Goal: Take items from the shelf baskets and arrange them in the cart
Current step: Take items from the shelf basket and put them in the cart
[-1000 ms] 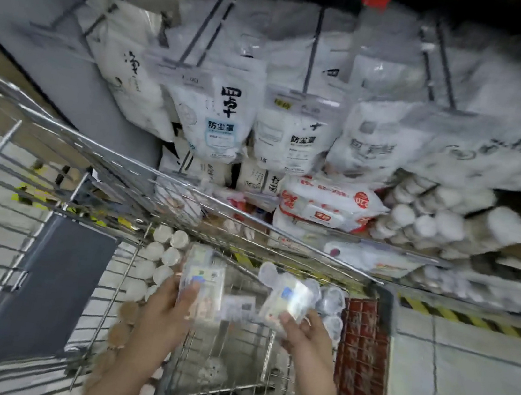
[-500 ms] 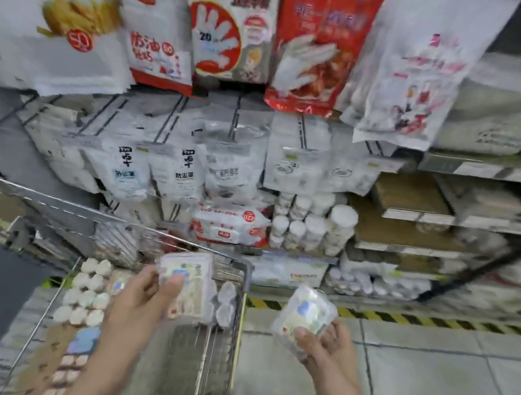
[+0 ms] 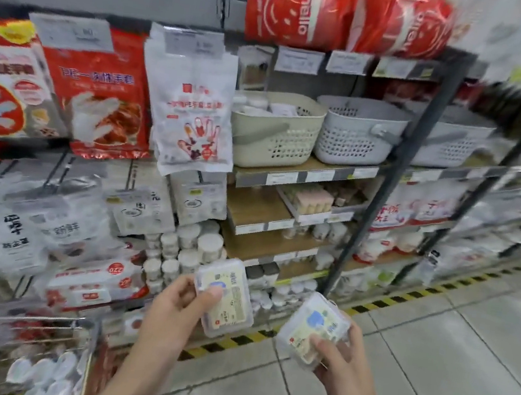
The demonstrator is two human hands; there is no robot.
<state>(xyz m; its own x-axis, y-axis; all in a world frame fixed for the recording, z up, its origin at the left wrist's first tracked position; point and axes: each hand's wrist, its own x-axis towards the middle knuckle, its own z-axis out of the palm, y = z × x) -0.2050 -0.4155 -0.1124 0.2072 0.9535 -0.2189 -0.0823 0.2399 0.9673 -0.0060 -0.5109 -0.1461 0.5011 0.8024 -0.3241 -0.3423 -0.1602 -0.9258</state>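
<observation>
Two clear plastic boxes are held up in front of the shelves, one in each of the hands. The left hand (image 3: 174, 311) grips the left box (image 3: 225, 296) with its thumb across the printed label and its fingers curled behind. The right hand (image 3: 339, 352) grips the right box (image 3: 312, 328) from below, thumb pressed on the near corner of the lid. Both boxes are tilted and sit near each other without touching, above the tiled floor (image 3: 428, 371) and to the right of the cart.

Only the corner of the wire cart (image 3: 34, 323) shows at the lower left, with packs of small white cups (image 3: 43, 374) lying inside it.

On the shelf (image 3: 306, 170) ahead stand three perforated baskets side by side: a beige basket (image 3: 278, 129) holding small white items, a grey basket (image 3: 359, 130) just beside it, and a third basket (image 3: 454, 141) past the dark upright post; the contents of these two cannot be seen. Red bags (image 3: 345, 15) lie on the top shelf. Packs of disposable gloves (image 3: 99, 94) hang at the left. A yellow and black stripe (image 3: 406, 295) runs along the floor at the foot of the shelving.
</observation>
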